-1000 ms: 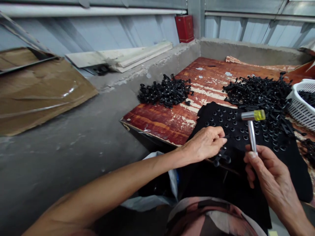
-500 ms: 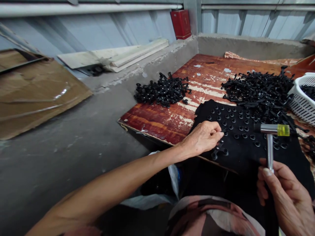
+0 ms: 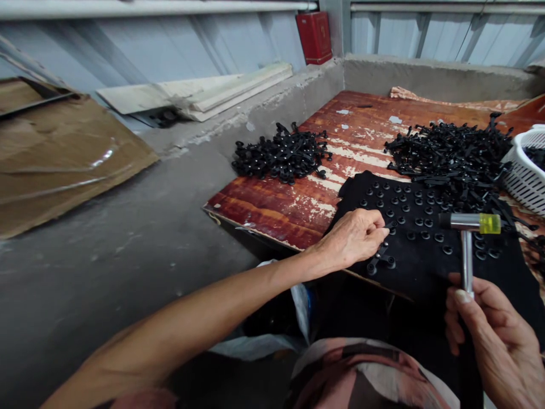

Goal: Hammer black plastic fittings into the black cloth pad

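Observation:
My left hand [image 3: 360,238] is closed in a pinch at the left side of a black cloth [image 3: 426,272]. Its fingertips grip a small black multi-armed part [image 3: 378,257] with round ends, partly hidden by the fingers. Rows of small black round rubber-like pieces [image 3: 419,221] lie spread on the cloth. Over the cloth's right side, my right hand [image 3: 494,329] is closed round the handle of a small hammer [image 3: 467,250]. That hammer has a metal head, one yellow face and one black face, and is held upright above the cloth.
A pile of black multi-armed parts [image 3: 281,153] sits at the worn red-brown board's [image 3: 272,207] left. A larger pile of black parts [image 3: 451,153] lies behind the cloth, beside a white slotted basket [image 3: 528,176]. A cement ledge [image 3: 383,72] borders the back; cardboard [image 3: 63,159] stands at left.
The view has shifted very slightly. Both hands, the hammer and the black parts keep practically the same places.

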`<state>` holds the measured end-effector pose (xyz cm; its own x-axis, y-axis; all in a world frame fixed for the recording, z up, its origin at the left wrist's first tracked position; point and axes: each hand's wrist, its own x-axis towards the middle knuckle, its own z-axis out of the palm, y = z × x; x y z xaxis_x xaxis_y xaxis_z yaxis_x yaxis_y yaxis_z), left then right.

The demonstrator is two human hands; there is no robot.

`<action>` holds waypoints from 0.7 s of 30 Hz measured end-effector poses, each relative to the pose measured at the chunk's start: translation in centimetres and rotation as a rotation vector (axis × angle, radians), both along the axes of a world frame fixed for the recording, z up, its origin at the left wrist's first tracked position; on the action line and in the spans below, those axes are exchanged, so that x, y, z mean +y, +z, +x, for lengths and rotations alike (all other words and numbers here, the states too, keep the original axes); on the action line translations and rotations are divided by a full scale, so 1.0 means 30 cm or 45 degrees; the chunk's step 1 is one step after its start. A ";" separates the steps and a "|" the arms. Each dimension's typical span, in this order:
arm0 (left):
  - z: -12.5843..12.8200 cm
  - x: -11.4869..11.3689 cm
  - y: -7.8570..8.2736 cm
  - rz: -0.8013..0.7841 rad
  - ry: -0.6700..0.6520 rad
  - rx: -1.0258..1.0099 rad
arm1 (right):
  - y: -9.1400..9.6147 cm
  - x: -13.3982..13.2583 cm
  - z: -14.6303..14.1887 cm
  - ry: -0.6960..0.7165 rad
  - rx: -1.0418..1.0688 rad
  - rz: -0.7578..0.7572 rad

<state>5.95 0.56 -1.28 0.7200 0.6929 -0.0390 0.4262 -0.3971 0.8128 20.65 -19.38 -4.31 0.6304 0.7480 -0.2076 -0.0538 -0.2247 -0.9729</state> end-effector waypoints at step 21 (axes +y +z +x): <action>0.002 -0.026 0.040 0.437 -0.005 0.281 | 0.004 -0.010 0.012 0.112 -0.123 -0.062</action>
<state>6.01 -0.21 -0.09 0.7228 0.6899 0.0405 0.5734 -0.6314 0.5221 21.02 -19.67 -4.18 0.5814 0.7918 -0.1869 0.0614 -0.2717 -0.9604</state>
